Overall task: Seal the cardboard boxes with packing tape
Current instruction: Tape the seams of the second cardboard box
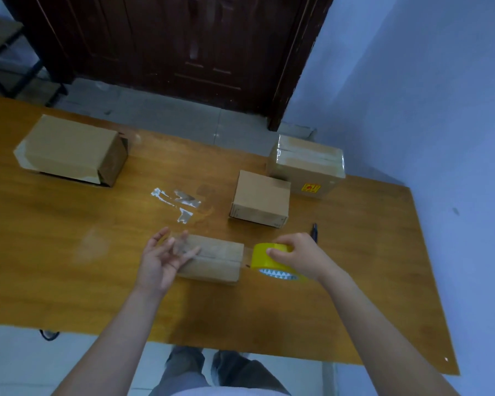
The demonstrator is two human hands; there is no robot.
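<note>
A small flat cardboard box lies near the table's front edge, a strip of clear tape running along its top seam. My left hand hovers at the box's left end, fingers spread and blurred, holding nothing. My right hand grips the yellow roll of packing tape just right of the box, and a short stretch of tape joins roll and box.
On the orange wooden table a large box with an open end sits at the back left. A medium box and a taped box stand at the back right. Tape scraps lie mid-table; a dark pen lies beyond my right hand.
</note>
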